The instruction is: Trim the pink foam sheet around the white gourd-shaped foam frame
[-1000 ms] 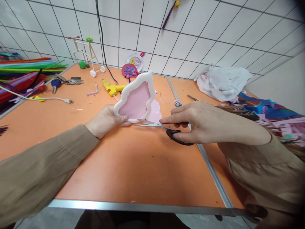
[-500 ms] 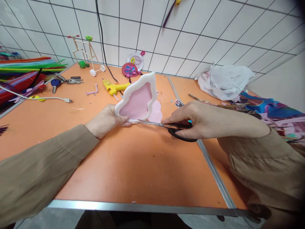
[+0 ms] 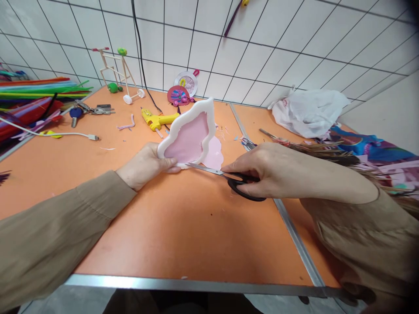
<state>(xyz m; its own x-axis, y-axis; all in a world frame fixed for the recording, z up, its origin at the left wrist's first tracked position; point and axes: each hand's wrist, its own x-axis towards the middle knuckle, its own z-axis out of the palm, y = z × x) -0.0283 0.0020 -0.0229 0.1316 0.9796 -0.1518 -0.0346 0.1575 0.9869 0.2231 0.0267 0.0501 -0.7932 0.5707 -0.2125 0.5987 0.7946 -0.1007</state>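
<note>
My left hand (image 3: 149, 163) grips the lower left edge of a tilted craft piece, a wavy white foam frame (image 3: 173, 133) around a pink panel (image 3: 190, 139). Its thumb presses on the front; the other fingers are partly hidden behind. My right hand (image 3: 258, 170) is closed on black-handled scissors (image 3: 247, 189). Their blades look nearly together and point left, with the tips at the frame's lower edge. A pink scalloped piece (image 3: 213, 155) shows behind the frame, just above the blades; I cannot tell whether it is attached.
A yellow glue gun (image 3: 157, 118) lies behind the frame. Keys (image 3: 94, 110), a white cable (image 3: 65, 131) and pipe cleaners (image 3: 42, 91) are on the left. A stick model (image 3: 119, 78) stands at the back. A white plastic bag (image 3: 304, 113) and craft scraps (image 3: 386, 170) are on the right.
My right hand has tipped the scissors slightly, the handles sinking lower and the blade tips rising at the frame's lower edge. The left hand and frame have stayed nearly still.
</note>
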